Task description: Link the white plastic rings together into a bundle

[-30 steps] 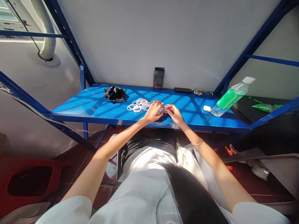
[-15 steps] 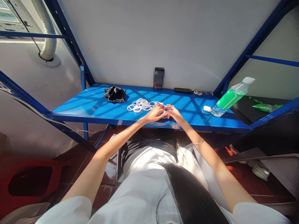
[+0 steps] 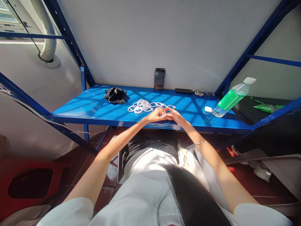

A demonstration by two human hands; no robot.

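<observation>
A pile of thin white rings [image 3: 140,106] lies on the blue table, with more rings trailing right to just behind my hands. My left hand [image 3: 156,115] is closed near the table's front edge, its fingertips pinched on a small white piece [image 3: 164,115]. Close against it, my right hand [image 3: 174,115] has its fingers bent around the same white piece. The fingers of both hands touch and hide most of that piece, so its full shape cannot be made out.
A crumpled black plastic bag [image 3: 115,95] stands open at the left of the blue table [image 3: 94,108]. Against the wall are a blurred dark upright object [image 3: 160,79], a black phone-like slab [image 3: 183,91] and a cable [image 3: 203,93]. A green-labelled bottle [image 3: 231,99] and a small white case [image 3: 208,109] are right.
My fingers have closed in together and shifted slightly, and the small white piece now shows between them. The rings behind my right hand are less covered. Other things stay put.
</observation>
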